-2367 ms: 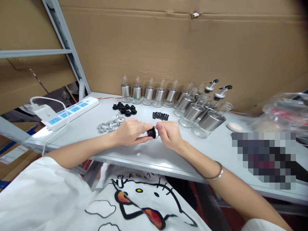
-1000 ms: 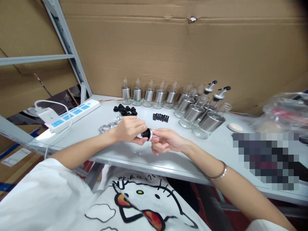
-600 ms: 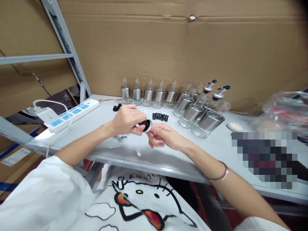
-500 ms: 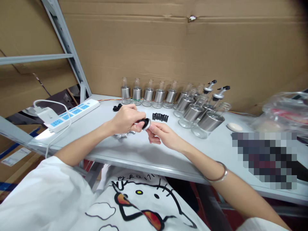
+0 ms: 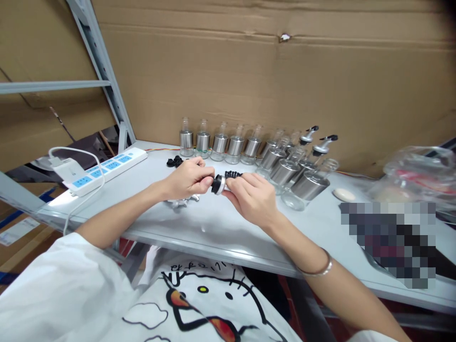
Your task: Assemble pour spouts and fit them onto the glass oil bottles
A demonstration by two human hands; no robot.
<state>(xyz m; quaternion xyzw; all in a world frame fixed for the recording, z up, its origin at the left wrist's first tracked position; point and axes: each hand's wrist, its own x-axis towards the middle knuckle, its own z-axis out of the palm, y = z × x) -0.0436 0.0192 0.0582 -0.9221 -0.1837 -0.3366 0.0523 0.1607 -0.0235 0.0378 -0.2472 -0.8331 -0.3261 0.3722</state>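
Right hand has turned knuckles-up on the stopper (black and silver).

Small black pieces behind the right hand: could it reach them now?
Probably yes: the right hand is close in front of the small black pieces, though its grip on the stopper may hinder it.

One view, from my own head, facing forward and down. My white printed fabric shirt lies nearest, at bottom; bare left hand and bare right hand close by, mid-frame, over the flat light-grey surface. Upright brown cardboard sheet behind.
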